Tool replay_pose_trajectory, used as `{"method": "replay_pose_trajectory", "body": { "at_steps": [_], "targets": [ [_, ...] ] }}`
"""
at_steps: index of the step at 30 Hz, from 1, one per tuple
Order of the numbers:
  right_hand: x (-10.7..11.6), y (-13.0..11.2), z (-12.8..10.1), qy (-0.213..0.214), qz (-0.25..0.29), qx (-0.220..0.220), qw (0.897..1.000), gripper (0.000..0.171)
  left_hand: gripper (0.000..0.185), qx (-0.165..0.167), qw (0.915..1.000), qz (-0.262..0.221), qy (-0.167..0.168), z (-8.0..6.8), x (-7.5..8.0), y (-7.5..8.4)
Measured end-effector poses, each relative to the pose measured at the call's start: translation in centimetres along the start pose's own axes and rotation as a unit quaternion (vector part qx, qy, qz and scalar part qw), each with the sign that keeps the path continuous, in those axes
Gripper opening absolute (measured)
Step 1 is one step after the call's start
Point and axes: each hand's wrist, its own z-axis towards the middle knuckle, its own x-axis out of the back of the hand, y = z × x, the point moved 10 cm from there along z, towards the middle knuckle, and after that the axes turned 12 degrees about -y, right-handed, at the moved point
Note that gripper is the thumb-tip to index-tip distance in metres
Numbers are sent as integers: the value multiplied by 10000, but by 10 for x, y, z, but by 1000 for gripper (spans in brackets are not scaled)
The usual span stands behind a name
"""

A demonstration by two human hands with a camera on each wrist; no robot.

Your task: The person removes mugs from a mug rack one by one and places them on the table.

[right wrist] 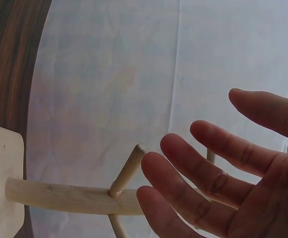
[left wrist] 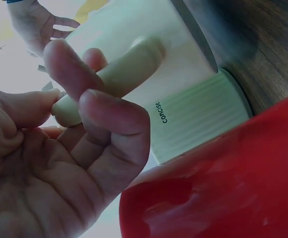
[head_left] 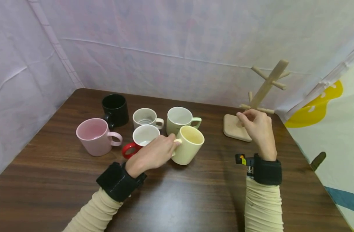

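The left hand [head_left: 153, 154] pinched the upright yellow mug [head_left: 188, 145] by its left-pointing handle [left wrist: 109, 79]; the right hand [head_left: 258, 129], fingers loose, hovered beside the wooden mug tree [head_left: 264, 93].

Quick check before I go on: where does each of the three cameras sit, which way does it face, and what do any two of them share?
Head: worn on the head, looking forward and down over the table at six mugs and the wooden mug tree; both forearms and hands show.
Left wrist: under the left hand, looking along the fingers pinching the yellow mug by its handle; the red mug fills the corner.
Right wrist: under the right hand, facing the mug tree's post and pegs; the relaxed fingers are beside the post.
Shared: head and left wrist both show the yellow mug.
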Motion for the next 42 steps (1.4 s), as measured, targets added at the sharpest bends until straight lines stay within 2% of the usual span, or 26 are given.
{"method": "replay_pose_trajectory", "body": {
  "at_steps": [18,26,31,42],
  "targets": [
    [-1,6,3,-97,-167,82,9998,35,22,59,9999,102,-116,1,-4,-5],
    [-8,10,5,-463,-218,-84,9987,37,20,291,9990,97,-320,1,-8,-8],
    [-8,11,5,-470,-227,-91,9986,36,18,492,9978,112,-434,1,-9,-9],
    [-7,11,4,-468,-224,-108,9986,37,18,650,9963,414,-376,-2,-10,-6]
  ]
}}
